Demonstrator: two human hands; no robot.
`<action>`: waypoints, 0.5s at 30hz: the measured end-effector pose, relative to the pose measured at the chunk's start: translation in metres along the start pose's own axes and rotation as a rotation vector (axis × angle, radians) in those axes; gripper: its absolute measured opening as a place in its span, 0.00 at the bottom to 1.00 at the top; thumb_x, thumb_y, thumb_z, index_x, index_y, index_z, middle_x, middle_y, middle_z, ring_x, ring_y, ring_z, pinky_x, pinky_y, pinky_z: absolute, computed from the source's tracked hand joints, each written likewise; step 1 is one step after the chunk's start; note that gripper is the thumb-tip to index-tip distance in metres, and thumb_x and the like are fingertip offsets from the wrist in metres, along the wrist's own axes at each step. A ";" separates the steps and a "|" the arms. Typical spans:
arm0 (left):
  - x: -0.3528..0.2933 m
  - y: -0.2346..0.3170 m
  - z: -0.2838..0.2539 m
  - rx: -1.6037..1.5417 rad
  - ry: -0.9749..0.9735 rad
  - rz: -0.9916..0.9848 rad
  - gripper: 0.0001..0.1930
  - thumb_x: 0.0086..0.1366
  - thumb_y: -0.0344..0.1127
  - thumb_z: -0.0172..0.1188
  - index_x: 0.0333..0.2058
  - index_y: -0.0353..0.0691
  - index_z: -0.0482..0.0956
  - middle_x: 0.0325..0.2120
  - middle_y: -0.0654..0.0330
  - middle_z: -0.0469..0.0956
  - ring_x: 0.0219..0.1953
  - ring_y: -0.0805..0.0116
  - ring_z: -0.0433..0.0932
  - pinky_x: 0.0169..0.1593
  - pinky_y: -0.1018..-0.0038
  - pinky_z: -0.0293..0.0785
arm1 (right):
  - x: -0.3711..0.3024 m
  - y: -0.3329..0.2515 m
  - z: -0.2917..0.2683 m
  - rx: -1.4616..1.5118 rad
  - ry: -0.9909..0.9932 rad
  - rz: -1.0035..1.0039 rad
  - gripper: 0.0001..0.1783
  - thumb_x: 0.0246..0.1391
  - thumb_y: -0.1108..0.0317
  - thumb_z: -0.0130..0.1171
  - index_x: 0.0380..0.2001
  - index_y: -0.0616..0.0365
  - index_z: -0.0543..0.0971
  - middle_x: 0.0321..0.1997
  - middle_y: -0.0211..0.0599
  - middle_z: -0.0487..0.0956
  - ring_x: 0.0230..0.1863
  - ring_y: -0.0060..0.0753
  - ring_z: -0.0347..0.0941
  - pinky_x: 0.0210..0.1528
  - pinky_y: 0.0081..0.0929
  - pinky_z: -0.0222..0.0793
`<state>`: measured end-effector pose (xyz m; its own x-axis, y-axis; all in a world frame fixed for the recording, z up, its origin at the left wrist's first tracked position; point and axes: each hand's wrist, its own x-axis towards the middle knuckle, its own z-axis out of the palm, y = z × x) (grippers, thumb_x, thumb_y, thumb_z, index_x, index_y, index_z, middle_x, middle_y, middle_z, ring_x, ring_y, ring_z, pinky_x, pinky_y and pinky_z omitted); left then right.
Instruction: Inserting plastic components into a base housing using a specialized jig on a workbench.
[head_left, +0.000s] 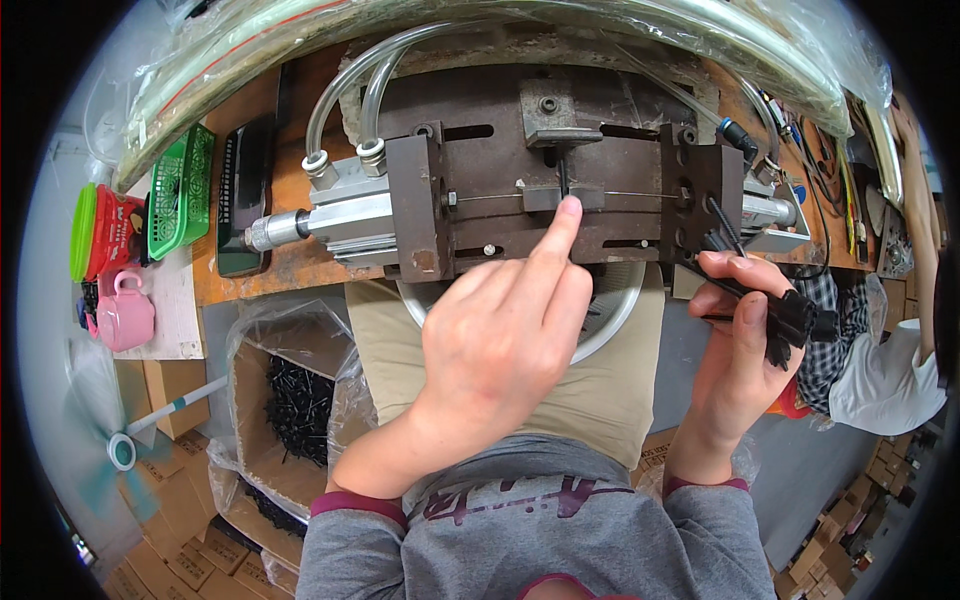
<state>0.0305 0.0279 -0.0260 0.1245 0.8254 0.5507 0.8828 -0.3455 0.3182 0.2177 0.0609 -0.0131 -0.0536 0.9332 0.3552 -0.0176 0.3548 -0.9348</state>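
My left hand (500,335) reaches over the dark brown metal fixture (490,170), index finger stretched out and the other fingers curled in. Its fingertip touches the near end of a thin black rod-like part (563,172), which lies across a small grey metal block (592,197) at the fixture's middle. A thin wire runs sideways through that block. In my right hand (735,375), held by the fixture's right end, is a bunch of slim black plastic parts (790,320). They stick out between thumb and fingers at several angles.
Air cylinders (350,220) with clear hoses (322,110) flank the fixture. Below left stands a plastic-lined carton of black parts (298,405) beside a fan (122,452). A green basket (182,190) and pink cup (127,312) sit left. Another person's white sleeve (885,385) shows right.
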 end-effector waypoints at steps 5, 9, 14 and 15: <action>0.001 -0.006 0.002 0.006 0.015 0.013 0.06 0.46 0.28 0.61 0.23 0.40 0.72 0.47 0.55 0.82 0.20 0.75 0.74 0.26 0.77 0.69 | 0.003 0.005 -0.009 -0.226 -0.054 -0.186 0.16 0.63 0.59 0.60 0.39 0.64 0.81 0.44 0.44 0.83 0.39 0.30 0.74 0.42 0.26 0.69; 0.006 -0.002 -0.010 -0.035 -0.106 -0.062 0.13 0.43 0.27 0.71 0.28 0.38 0.77 0.49 0.55 0.82 0.26 0.66 0.80 0.29 0.75 0.72 | 0.007 -0.002 -0.013 -0.537 -0.115 -0.395 0.13 0.52 0.65 0.68 0.40 0.60 0.84 0.40 0.38 0.82 0.38 0.34 0.73 0.43 0.31 0.65; 0.003 0.001 -0.017 -0.452 -0.126 -0.223 0.17 0.45 0.27 0.76 0.35 0.36 0.82 0.47 0.53 0.83 0.29 0.70 0.82 0.32 0.76 0.77 | 0.008 -0.002 -0.007 -0.638 -0.190 -0.503 0.20 0.41 0.74 0.66 0.42 0.58 0.86 0.41 0.37 0.81 0.36 0.31 0.75 0.37 0.25 0.72; 0.001 0.003 -0.021 -0.649 -0.106 -0.290 0.18 0.45 0.27 0.77 0.37 0.35 0.83 0.47 0.52 0.83 0.30 0.71 0.82 0.32 0.76 0.78 | 0.007 -0.002 -0.005 -0.676 -0.208 -0.529 0.21 0.40 0.73 0.66 0.42 0.58 0.86 0.42 0.37 0.81 0.36 0.31 0.76 0.37 0.25 0.73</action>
<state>0.0241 0.0186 -0.0082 -0.0016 0.9516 0.3073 0.4442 -0.2746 0.8528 0.2221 0.0675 -0.0091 -0.3874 0.6313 0.6719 0.4993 0.7563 -0.4228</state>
